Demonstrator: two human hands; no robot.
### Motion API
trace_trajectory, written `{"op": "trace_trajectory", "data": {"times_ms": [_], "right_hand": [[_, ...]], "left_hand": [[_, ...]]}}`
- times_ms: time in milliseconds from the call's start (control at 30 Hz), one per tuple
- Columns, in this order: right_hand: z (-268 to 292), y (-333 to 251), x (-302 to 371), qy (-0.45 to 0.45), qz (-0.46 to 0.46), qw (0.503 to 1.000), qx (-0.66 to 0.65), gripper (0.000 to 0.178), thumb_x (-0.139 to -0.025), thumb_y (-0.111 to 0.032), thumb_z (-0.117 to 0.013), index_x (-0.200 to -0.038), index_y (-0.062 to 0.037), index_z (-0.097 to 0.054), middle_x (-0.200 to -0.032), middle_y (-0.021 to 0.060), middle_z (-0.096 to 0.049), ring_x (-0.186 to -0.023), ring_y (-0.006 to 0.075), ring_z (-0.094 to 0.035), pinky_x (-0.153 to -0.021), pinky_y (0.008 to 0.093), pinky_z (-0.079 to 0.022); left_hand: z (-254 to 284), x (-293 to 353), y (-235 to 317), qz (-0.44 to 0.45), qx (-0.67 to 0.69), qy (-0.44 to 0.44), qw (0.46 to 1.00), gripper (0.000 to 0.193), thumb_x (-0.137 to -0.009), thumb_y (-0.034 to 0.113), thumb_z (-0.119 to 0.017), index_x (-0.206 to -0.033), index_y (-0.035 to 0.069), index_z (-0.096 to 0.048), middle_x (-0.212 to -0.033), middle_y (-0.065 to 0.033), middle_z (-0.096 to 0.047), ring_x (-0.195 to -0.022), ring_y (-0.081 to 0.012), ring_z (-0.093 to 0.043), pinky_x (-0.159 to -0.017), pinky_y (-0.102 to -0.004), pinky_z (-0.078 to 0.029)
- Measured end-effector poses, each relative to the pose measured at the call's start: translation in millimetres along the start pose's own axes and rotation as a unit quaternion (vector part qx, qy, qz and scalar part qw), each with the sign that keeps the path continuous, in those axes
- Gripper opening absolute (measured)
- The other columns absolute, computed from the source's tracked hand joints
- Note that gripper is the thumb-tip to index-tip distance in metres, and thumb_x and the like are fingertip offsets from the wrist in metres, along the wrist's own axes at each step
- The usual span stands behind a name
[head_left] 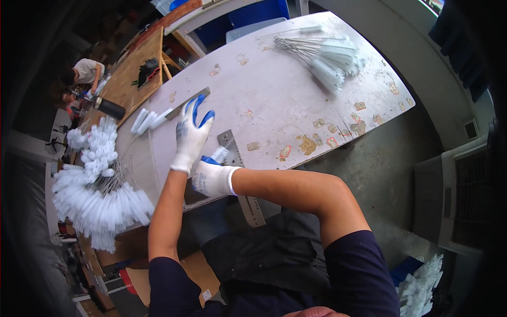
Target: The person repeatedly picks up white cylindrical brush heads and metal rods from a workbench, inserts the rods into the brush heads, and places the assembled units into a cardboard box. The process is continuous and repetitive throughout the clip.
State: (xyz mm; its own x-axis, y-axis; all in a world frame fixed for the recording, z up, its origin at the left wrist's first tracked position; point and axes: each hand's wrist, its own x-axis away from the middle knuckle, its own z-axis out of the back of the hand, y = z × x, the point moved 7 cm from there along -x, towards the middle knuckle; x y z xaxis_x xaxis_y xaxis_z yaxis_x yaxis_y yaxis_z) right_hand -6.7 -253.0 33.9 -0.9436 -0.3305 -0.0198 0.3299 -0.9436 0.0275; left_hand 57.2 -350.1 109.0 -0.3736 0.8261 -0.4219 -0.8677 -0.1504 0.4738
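Observation:
My left hand point(193, 133), in a white glove with blue fingertips, is raised over the left part of the table with its fingers spread and curved, holding nothing visible. My right hand point(210, 178), gloved alike, is closed near the table's front edge. A white-bristled brush point(219, 155) sticks out past its fingers; the rest of the brush is hidden. Beside that hand lies a perforated metal strip point(229, 141), reaching past the table edge toward me. A flat grey bar point(198, 97) lies just beyond my left fingertips, with a few white brush heads point(143, 121) to its left.
A big heap of white brushes point(103, 195) with wire stems covers the left end of the pale, stained table point(222, 79). Another bundle of brushes point(327, 55) lies at the far right. Further left, a person point(87, 71) works near a wooden board point(138, 74). More white brushes point(420, 285) are at lower right.

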Motion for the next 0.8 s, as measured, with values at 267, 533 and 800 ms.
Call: {"op": "trace_trajectory", "data": {"times_ms": [267,533,800], "right_hand": [[17.7,-21.9,6.7,-0.060,-0.099,0.993,0.027,0.019,-0.089,-0.021,-0.063,-0.098,-0.0149,-0.078,-0.096,0.0022,-0.077,-0.088,0.0220,-0.075,-0.064,0.0412,-0.054],[26.4,-39.3,-4.5,-0.131,-0.218,0.966,0.043,0.024,-0.092,-0.022,-0.063,-0.108,-0.0117,-0.077,-0.111,0.0088,-0.075,-0.103,0.0249,-0.073,-0.080,0.0398,-0.056],[13.8,-29.8,-7.1,-0.136,-0.381,0.913,-0.043,0.031,-0.093,-0.019,-0.054,-0.110,-0.0052,-0.075,-0.113,0.0174,-0.074,-0.104,0.0329,-0.072,-0.084,0.0440,-0.057]], "left_hand": [[64.4,197.4,-33.0,0.181,0.265,0.213,0.923,0.050,-0.094,-0.004,-0.061,-0.143,0.003,-0.052,-0.126,-0.0096,-0.063,-0.112,-0.0163,-0.062,-0.098,-0.0312,-0.050],[-4.1,296.5,-38.6,0.345,0.489,0.212,0.773,0.026,-0.096,0.002,-0.063,-0.122,0.002,-0.064,-0.100,-0.0037,-0.071,-0.074,-0.0096,-0.065,-0.063,-0.0245,-0.054],[-54.3,289.1,-1.4,0.361,0.721,0.046,0.590,0.024,-0.098,0.021,-0.065,-0.113,0.003,-0.066,-0.095,-0.0056,-0.070,-0.076,-0.0146,-0.070,-0.066,-0.0280,-0.058]]}}
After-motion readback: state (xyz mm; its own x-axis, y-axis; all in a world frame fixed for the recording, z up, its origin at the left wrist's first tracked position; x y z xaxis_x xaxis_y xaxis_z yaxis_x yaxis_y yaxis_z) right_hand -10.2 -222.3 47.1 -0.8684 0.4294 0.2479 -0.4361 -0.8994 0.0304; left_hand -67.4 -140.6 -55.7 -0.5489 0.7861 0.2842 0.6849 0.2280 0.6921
